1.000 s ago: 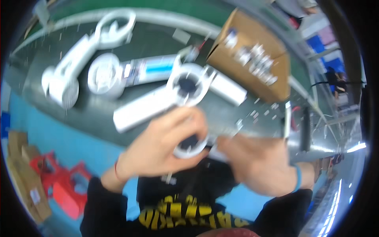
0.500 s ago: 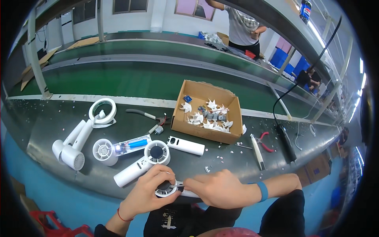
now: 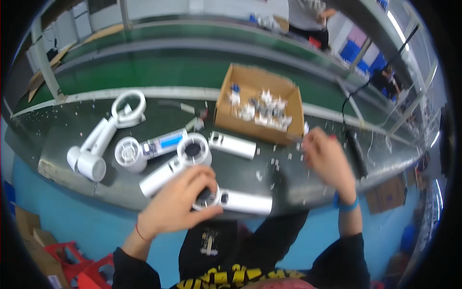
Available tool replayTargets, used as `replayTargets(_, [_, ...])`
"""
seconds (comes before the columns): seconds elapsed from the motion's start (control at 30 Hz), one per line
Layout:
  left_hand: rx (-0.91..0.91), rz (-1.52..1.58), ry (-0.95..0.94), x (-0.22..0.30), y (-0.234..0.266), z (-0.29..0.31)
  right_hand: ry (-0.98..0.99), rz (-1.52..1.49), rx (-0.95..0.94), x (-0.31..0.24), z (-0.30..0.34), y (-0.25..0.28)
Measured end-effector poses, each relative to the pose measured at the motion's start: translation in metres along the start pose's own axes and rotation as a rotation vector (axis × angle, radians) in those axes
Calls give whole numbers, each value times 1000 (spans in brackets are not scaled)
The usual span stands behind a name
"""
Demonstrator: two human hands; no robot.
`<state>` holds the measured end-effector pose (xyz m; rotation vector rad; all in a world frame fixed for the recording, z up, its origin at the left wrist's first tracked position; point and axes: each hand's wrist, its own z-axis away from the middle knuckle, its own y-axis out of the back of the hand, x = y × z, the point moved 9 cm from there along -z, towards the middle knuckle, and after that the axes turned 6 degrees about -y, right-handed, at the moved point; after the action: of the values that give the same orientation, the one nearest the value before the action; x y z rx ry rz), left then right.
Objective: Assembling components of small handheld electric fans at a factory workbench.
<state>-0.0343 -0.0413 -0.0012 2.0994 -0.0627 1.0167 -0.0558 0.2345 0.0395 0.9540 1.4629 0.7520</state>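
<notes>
My left hand is closed on the round head of a white handheld fan at the bench's front edge. The fan's handle points right; my fingers partly cover the dark centre of the head. My right hand is at the right of the bench, near the box's right corner, smeared by motion. Whether it holds anything cannot be made out. Just behind the held fan lies a second white fan. Left of that is an opened fan with a blue cell in its handle. A loose white handle shell lies behind.
A cardboard box holds white fan blades and small parts. Two white fans and a tape roll lie at left. A dark corded tool lies right. Small scraps dot the bench; a green conveyor runs behind.
My right hand has left the held fan and moved right and away from me. My left hand stays on the fan's head. The whole view has shifted, so bench things appear higher.
</notes>
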Motion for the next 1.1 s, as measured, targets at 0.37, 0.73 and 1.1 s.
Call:
replayTargets(0.37, [-146, -157, -112, 0, -2, -13, -165, -131, 31, 56, 16, -19])
replayTargets(0.73, [-84, -33, -132, -9, -10, -6, 161, -22, -58, -22, 34, -51])
replayTargets(1.1, [-54, -24, -165, -9, -15, -9, 19, -361, -253, -10, 42, -76])
